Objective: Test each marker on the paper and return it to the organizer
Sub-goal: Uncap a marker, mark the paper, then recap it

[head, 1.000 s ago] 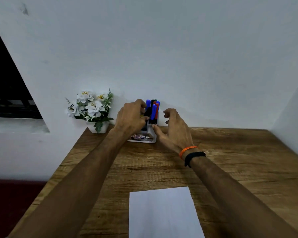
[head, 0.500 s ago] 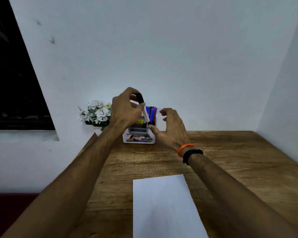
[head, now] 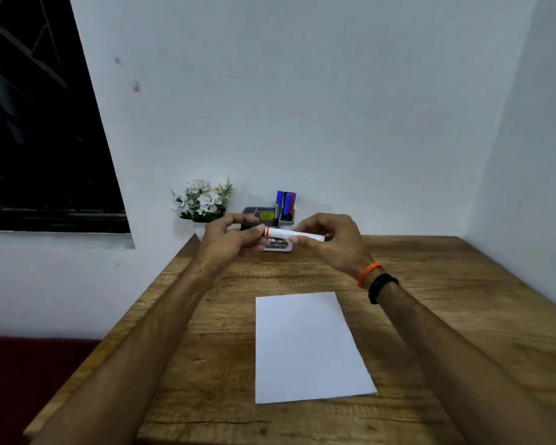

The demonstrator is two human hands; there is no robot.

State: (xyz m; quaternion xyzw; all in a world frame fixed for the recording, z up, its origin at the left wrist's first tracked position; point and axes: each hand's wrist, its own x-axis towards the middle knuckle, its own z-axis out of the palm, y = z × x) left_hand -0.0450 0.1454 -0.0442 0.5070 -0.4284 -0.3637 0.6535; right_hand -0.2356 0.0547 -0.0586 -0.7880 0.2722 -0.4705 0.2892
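Note:
A white marker (head: 289, 234) with a black cap and an orange ring lies level between my two hands, above the table in front of the organizer. My left hand (head: 230, 240) grips its capped end. My right hand (head: 329, 239) grips the white barrel's other end. The grey and white organizer (head: 286, 220) stands at the table's far edge against the wall, with blue, red and black markers (head: 285, 203) upright in its right compartment. A blank white sheet of paper (head: 305, 345) lies on the wooden table (head: 430, 300) nearer to me.
A small white pot of white flowers (head: 203, 202) stands left of the organizer, at the table's far left corner. White walls close the back and the right side. A dark window is at the left.
My left hand lifted the black-capped marker out of the organizer and brought it toward me. My right hand left the organizer and took hold of the marker's barrel.

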